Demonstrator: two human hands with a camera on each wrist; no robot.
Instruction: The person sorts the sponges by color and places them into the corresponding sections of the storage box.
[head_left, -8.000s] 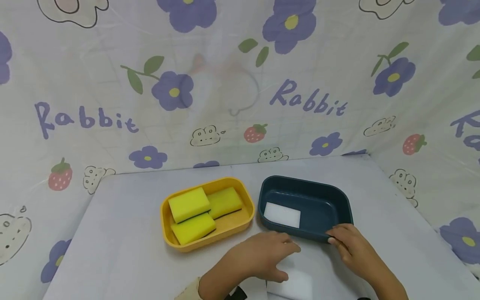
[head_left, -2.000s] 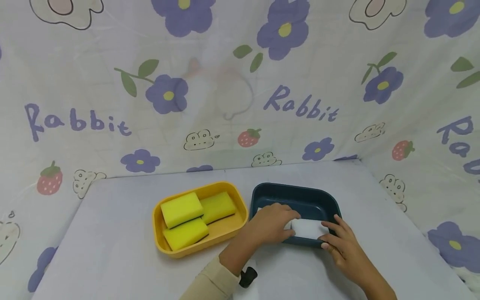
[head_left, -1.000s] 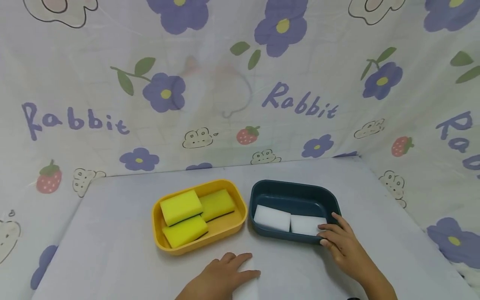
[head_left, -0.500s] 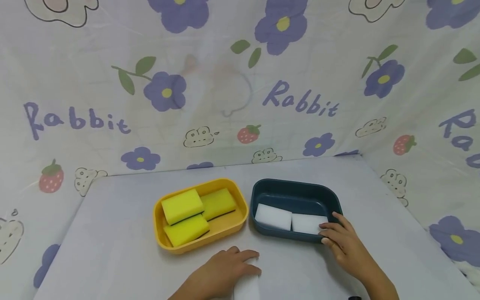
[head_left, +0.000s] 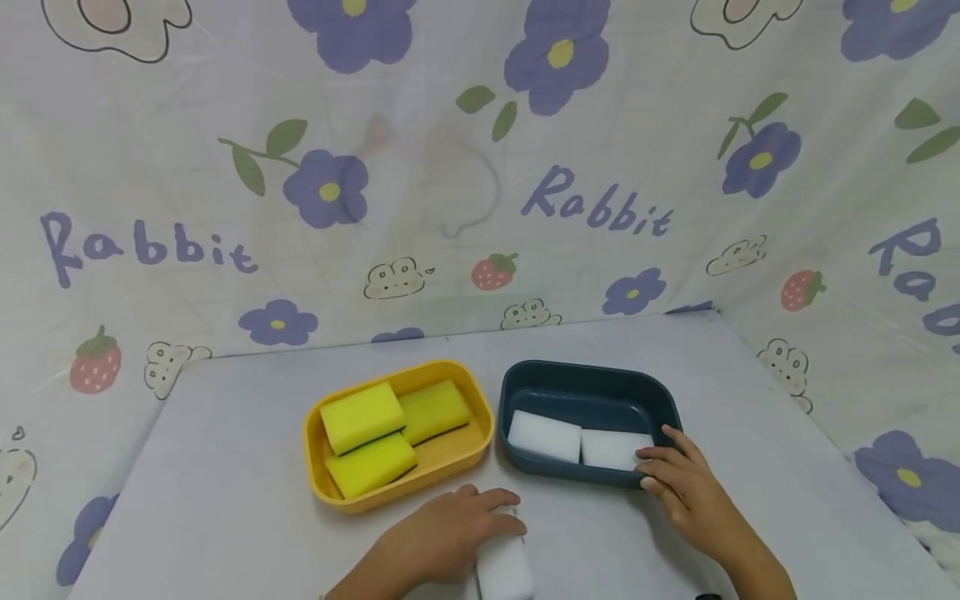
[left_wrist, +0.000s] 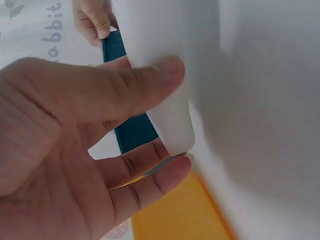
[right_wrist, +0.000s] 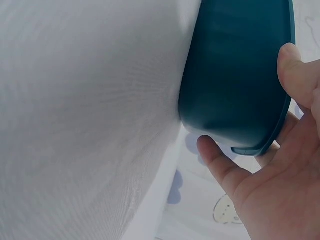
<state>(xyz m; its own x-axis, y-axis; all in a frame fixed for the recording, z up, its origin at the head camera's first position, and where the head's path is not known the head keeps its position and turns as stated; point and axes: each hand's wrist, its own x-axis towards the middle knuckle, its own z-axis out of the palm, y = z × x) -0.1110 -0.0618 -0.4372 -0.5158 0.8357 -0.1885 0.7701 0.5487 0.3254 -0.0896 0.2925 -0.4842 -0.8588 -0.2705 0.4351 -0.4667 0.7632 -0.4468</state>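
Note:
My left hand pinches a white sponge block near the front of the table. In the left wrist view the thumb lies across one face of the white block, with fingers on its other side. My right hand grips the near right corner of a dark teal bin, thumb on the outer wall and fingers over the rim. Inside that bin two white sponge blocks lie side by side along the near wall. The fingertips of the right hand reach over the right block's edge.
Left of the teal bin stands a yellow bin with three yellow sponges, one stacked partly on the others. A printed cloth hangs behind the white table and along its sides.
A second white block has come to lie in the teal bin beside the first. My left hand has drawn back toward the front and taken hold of another white block. The right hand stays on the rim.

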